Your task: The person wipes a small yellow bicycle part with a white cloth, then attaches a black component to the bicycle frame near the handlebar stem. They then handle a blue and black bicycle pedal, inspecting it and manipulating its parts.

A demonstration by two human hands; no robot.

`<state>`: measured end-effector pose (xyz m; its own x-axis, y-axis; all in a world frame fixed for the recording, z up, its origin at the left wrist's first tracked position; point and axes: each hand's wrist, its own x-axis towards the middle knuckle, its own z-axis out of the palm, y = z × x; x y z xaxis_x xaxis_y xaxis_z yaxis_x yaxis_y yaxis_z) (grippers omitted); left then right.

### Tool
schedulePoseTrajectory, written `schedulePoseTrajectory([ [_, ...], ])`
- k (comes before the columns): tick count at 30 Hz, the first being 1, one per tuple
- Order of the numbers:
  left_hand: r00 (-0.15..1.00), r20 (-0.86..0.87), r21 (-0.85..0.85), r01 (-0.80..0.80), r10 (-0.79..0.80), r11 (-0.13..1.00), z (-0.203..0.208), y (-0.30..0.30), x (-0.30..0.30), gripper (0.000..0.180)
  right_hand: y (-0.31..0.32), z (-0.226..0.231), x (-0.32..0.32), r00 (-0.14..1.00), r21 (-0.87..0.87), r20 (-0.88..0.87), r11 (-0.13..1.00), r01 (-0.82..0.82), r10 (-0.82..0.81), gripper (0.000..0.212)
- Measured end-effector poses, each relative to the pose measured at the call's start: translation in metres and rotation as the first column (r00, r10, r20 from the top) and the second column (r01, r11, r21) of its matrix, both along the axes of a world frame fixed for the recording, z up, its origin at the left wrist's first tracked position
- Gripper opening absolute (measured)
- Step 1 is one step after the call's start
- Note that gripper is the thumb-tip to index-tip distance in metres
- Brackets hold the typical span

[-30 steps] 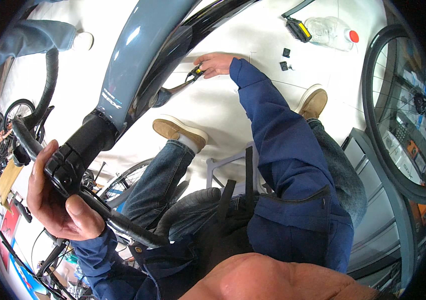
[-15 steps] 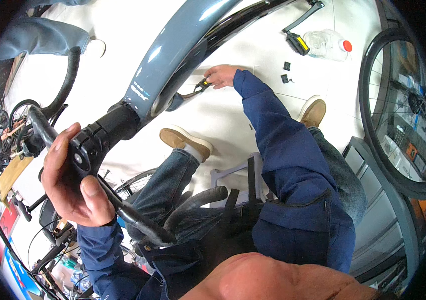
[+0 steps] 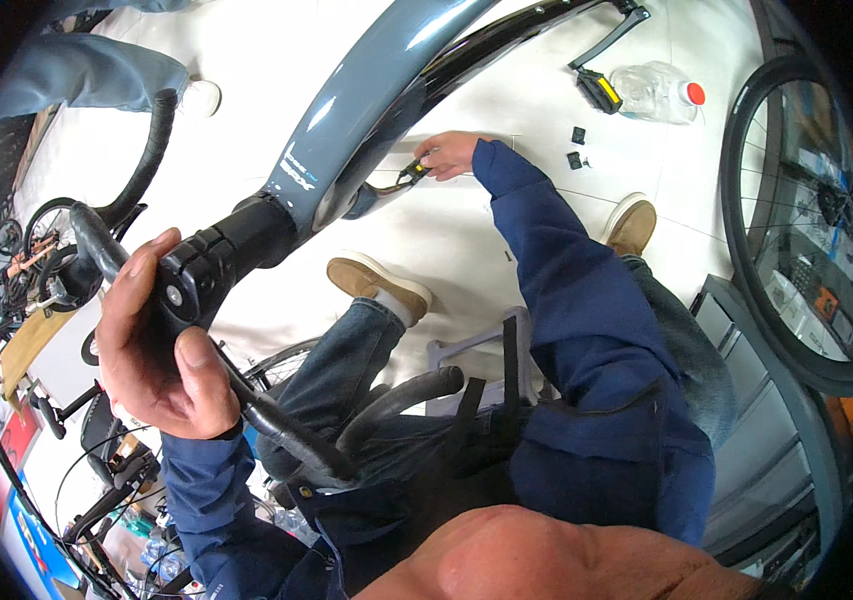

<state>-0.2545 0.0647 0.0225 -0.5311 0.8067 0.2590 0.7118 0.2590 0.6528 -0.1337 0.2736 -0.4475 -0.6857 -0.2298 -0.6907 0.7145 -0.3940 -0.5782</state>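
My left hand [image 3: 162,360] is wrapped around the middle of a black handlebar [image 3: 292,440], beside its stem [image 3: 197,280]. The stem joins a glossy grey-blue bicycle frame [image 3: 357,90] that slants up to the right. Beyond the frame, my right hand [image 3: 449,155] reaches low over the floor. Its fingers pinch a small black part with a yellow patch [image 3: 414,172], at the tip of a tapering grey arm [image 3: 377,198] that emerges from under the frame. The part's far side is hidden by my fingers.
A crank with a black-and-yellow pedal [image 3: 599,92] is beside a clear bottle with a red cap [image 3: 657,92]. Small black pieces [image 3: 577,160] lie on the white floor. A wheel [image 3: 737,200] stands right. Other bicycles [image 3: 97,500] crowd the left; another person's leg [image 3: 97,75] is upper left.
The handlebar, stem and my left hand have shifted slightly right in the picture. My right hand keeps its pinch on the small black part, almost in place.
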Motion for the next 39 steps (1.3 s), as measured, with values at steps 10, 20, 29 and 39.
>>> schedulePoseTrajectory([
  [10,1.0,0.0,0.05,0.017,-0.017,0.999,0.0,0.005,0.0,0.061,-0.009,-0.007,0.009,0.99,-0.082,0.016,0.986,0.142,-0.141,0.046],
  [20,0.986,0.07,0.292,0.127,-0.154,0.948,-0.004,-0.052,-0.023,0.057,-0.023,-0.01,0.011,0.979,0.36,-0.198,0.933,0.02,0.056,0.041],
  [29,0.871,0.482,0.127,-0.18,0.098,0.975,-0.116,-0.19,-0.041,0.029,-0.028,0.007,0.017,0.964,0.074,0.022,0.962,0.264,-0.267,0.039],
  [39,0.354,0.907,-0.283,0.115,0.227,0.952,-0.3,-0.125,-0.016,0.026,-0.036,0.008,0.025,0.951,0.055,-0.021,0.949,0.31,-0.309,0.046],
])
